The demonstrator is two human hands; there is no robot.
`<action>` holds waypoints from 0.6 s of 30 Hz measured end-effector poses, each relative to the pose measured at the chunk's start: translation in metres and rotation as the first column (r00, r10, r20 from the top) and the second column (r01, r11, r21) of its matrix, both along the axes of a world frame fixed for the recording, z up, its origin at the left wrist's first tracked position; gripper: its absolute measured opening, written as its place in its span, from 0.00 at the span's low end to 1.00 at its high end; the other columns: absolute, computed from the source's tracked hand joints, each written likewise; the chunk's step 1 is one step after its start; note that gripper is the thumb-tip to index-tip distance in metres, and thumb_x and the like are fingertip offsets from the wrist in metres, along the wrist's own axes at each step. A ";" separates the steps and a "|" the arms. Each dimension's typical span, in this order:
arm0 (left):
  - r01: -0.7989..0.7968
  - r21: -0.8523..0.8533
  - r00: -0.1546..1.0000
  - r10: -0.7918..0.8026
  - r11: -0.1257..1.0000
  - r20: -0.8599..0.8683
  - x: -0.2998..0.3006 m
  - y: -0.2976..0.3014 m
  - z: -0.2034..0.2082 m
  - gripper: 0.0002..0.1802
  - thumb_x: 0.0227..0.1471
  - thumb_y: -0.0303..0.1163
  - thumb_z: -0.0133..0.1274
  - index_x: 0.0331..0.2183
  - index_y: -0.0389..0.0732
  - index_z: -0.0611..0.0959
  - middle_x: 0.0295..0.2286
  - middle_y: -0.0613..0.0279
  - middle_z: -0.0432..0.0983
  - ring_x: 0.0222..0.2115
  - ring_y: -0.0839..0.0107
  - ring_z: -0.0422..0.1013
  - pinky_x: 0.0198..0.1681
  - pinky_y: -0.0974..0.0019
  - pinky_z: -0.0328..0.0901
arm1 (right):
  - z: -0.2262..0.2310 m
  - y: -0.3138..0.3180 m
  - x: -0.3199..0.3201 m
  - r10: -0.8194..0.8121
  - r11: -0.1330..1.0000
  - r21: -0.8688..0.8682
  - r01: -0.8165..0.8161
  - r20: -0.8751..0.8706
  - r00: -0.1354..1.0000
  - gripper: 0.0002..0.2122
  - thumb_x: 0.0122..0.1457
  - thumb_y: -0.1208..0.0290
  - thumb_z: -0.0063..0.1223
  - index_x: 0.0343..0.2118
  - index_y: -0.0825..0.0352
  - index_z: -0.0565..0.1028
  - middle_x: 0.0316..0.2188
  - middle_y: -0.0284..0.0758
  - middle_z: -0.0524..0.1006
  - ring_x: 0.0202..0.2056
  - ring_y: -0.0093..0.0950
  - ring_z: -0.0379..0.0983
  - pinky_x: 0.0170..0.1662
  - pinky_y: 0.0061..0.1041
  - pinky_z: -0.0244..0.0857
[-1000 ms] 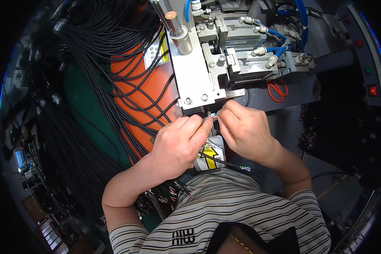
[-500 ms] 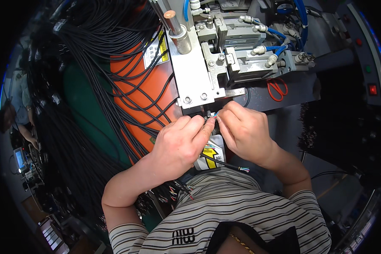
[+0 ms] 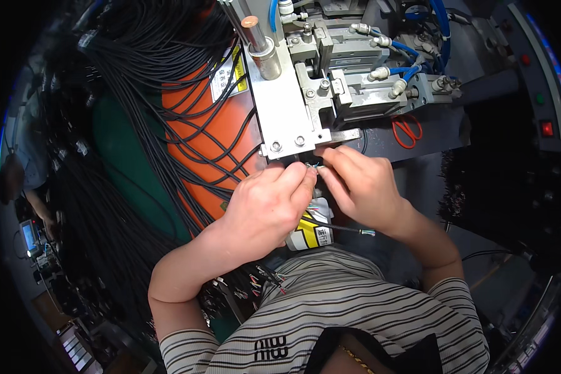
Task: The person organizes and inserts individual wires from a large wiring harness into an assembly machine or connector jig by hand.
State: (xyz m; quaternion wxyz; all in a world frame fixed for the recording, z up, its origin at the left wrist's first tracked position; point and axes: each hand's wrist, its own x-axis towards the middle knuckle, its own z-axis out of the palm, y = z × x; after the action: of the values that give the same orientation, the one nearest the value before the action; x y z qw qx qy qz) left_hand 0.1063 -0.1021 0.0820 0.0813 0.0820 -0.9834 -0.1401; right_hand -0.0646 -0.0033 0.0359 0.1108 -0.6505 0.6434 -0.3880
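My left hand is closed, thumb and forefinger pinching a small bunch of thin coloured wires just below the front edge of the metal press plate. Facing it from the right is my right hand. Its thumb and forefinger stand apart, with the thumb tip close beside the wire ends; its other fingertips are partly hidden. A black cable with bare coloured wires at its end sticks out to the right from under my left hand. Behind it shows a white and yellow label.
Many black cables drape over the orange surface at left. Pneumatic cylinders with blue hoses stand at the back right. Red-handled scissors lie on the machine base. A control panel is at far right; another person is at far left.
My right thumb and forefinger, pinched together at the wires before, have come apart. The wire ends show more between my hands. The loose cable end has shifted slightly right and up.
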 end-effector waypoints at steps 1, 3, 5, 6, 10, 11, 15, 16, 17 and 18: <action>0.001 -0.001 1.000 -0.001 1.000 -0.001 0.000 -0.001 0.001 0.20 0.39 0.24 0.55 0.39 0.29 0.78 0.29 0.59 0.67 0.28 0.66 0.70 0.27 0.65 0.69 | -0.002 -0.001 0.001 0.004 0.995 -0.100 -0.002 0.022 1.000 0.06 0.50 0.78 0.58 0.32 0.68 0.76 0.24 0.37 0.76 0.19 0.35 0.73 0.23 0.29 0.67; 0.002 0.018 1.000 -0.002 1.000 0.007 -0.001 -0.004 0.002 0.25 0.35 0.23 0.56 0.42 0.31 0.78 0.32 0.58 0.69 0.29 0.63 0.71 0.30 0.62 0.69 | -0.001 -0.002 -0.003 0.026 0.998 -0.054 -0.026 -0.009 1.000 0.06 0.51 0.78 0.58 0.32 0.68 0.76 0.24 0.37 0.76 0.19 0.35 0.73 0.22 0.29 0.66; -0.033 0.059 0.999 0.033 0.998 -0.009 0.002 -0.005 0.001 0.26 0.33 0.22 0.57 0.42 0.32 0.79 0.32 0.58 0.70 0.30 0.62 0.71 0.31 0.61 0.68 | 0.001 -0.007 -0.008 0.068 0.997 0.037 -0.068 0.003 0.998 0.05 0.51 0.79 0.58 0.31 0.70 0.76 0.23 0.38 0.76 0.17 0.31 0.72 0.21 0.26 0.65; -0.068 0.102 0.997 0.070 0.993 -0.023 0.004 -0.006 0.000 0.26 0.32 0.21 0.57 0.41 0.34 0.80 0.32 0.57 0.71 0.30 0.60 0.71 0.31 0.60 0.68 | 0.000 -0.008 -0.010 0.067 0.997 0.035 -0.067 0.002 0.998 0.05 0.51 0.79 0.58 0.31 0.70 0.76 0.23 0.38 0.76 0.17 0.31 0.72 0.21 0.26 0.65; -0.185 0.248 0.968 0.220 0.951 -0.119 0.029 -0.012 -0.011 0.23 0.28 0.15 0.57 0.36 0.35 0.83 0.28 0.59 0.72 0.31 0.59 0.69 0.32 0.59 0.65 | -0.005 -0.006 -0.009 0.035 0.975 0.195 -0.105 0.332 0.943 0.03 0.53 0.79 0.58 0.28 0.72 0.76 0.19 0.35 0.76 0.15 0.20 0.68 0.19 0.20 0.59; -0.191 0.231 0.964 0.227 0.954 -0.142 0.032 -0.012 -0.012 0.23 0.29 0.15 0.57 0.36 0.34 0.83 0.29 0.59 0.72 0.30 0.60 0.69 0.32 0.59 0.65 | -0.005 -0.005 -0.008 0.013 0.974 0.202 -0.101 0.393 0.919 0.03 0.53 0.78 0.57 0.28 0.73 0.76 0.19 0.34 0.75 0.14 0.16 0.66 0.19 0.19 0.57; -0.197 0.200 0.966 0.225 0.960 -0.127 0.041 -0.015 -0.017 0.26 0.31 0.14 0.55 0.40 0.33 0.81 0.33 0.58 0.71 0.29 0.61 0.67 0.34 0.61 0.65 | -0.004 -0.001 -0.009 -0.018 0.984 0.170 -0.043 0.341 0.940 0.03 0.55 0.79 0.57 0.29 0.73 0.77 0.18 0.32 0.74 0.15 0.14 0.65 0.19 0.16 0.57; -0.211 0.218 0.965 0.239 0.953 -0.111 0.043 -0.016 -0.018 0.27 0.31 0.13 0.55 0.42 0.33 0.80 0.35 0.57 0.72 0.30 0.61 0.68 0.35 0.61 0.65 | -0.003 0.002 -0.009 -0.037 0.987 0.159 -0.018 0.335 0.941 0.02 0.55 0.80 0.57 0.30 0.73 0.77 0.18 0.31 0.74 0.16 0.14 0.65 0.20 0.15 0.57; -0.218 0.215 0.963 0.245 0.952 -0.111 0.046 -0.017 -0.016 0.27 0.31 0.13 0.55 0.42 0.33 0.80 0.35 0.57 0.72 0.30 0.61 0.68 0.35 0.61 0.65 | -0.002 0.004 -0.008 -0.057 0.989 0.148 0.008 0.330 0.942 0.02 0.55 0.80 0.57 0.31 0.73 0.77 0.19 0.31 0.74 0.16 0.13 0.65 0.20 0.14 0.57; -0.150 0.205 0.976 0.178 0.967 -0.126 0.051 -0.019 -0.012 0.28 0.32 0.14 0.55 0.43 0.33 0.80 0.38 0.56 0.72 0.31 0.61 0.68 0.36 0.61 0.65 | 0.000 0.004 -0.007 -0.050 0.989 0.146 0.001 0.332 0.942 0.02 0.55 0.80 0.57 0.31 0.73 0.77 0.19 0.31 0.74 0.16 0.13 0.65 0.20 0.14 0.57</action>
State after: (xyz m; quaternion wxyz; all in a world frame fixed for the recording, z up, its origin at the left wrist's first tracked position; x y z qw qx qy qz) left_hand 0.1573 -0.1215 0.0696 0.1547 0.1605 -0.9464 -0.2337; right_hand -0.0713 0.0009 0.0358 0.2598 -0.5573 0.6498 -0.4469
